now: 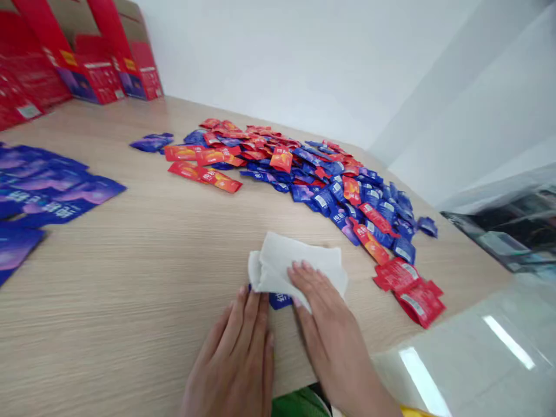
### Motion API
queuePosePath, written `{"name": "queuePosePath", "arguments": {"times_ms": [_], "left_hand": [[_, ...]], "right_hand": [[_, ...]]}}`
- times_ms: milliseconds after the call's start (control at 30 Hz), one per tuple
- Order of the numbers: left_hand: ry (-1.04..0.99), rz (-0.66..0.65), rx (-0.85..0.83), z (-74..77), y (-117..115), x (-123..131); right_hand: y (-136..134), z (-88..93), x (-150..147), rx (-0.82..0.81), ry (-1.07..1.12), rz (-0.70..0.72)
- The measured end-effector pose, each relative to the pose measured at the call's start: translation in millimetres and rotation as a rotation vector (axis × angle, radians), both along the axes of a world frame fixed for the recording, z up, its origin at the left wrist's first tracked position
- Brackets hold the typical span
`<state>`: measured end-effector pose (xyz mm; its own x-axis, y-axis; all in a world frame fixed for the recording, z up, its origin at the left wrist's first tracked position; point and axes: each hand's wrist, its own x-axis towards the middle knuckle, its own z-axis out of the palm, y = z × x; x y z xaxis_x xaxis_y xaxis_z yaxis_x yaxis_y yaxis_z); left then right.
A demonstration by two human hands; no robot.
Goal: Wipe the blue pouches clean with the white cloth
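Note:
A folded white cloth (pixel 299 263) lies over a blue sachet (pixel 280 300) near the front of the table; only a corner and a sliver of the sachet show. My right hand (pixel 324 313) has the cloth under its fingers, thumb at its lower edge, pressing it down onto the sachet. Beside it, my left hand (pixel 241 353) lies flat with fingers stretched out, its fingertips at the sachet's left edge. That hand holds nothing I can see.
A long heap of red and blue sachets (pixel 299 168) spreads across the back and right of the table (pixel 152 249). Larger blue pouches (pixel 56 185) overlap at the left. Open red boxes (pixel 99 58) stand at the back left. Two red sachets (pixel 419 301) lie near the right edge.

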<state>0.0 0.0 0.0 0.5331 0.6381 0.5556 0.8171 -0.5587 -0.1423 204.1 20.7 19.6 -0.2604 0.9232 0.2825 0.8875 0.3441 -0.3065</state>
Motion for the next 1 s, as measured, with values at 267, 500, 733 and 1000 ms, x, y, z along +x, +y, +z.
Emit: {"name": "queuePosePath", "arguments": {"times_ms": [267,500,733,1000], "left_hand": [[-0.077,0.042,0.004,-2.8,1,4],[-0.008,-0.024,-0.091,-12.0,-3,-5],[-0.112,0.032,-0.05,-3.7,1,6],[-0.039,-0.029,-0.086,-6.7,-2,-3]], "right_hand": [[-10,1.1,14,0.016,0.145,-0.167],[-9,-2.5,-15,0.011,0.02,0.084],[-13,-2.6,36,0.013,0.154,-0.324],[-13,-4.0,-18,0.03,0.035,0.129]]}}
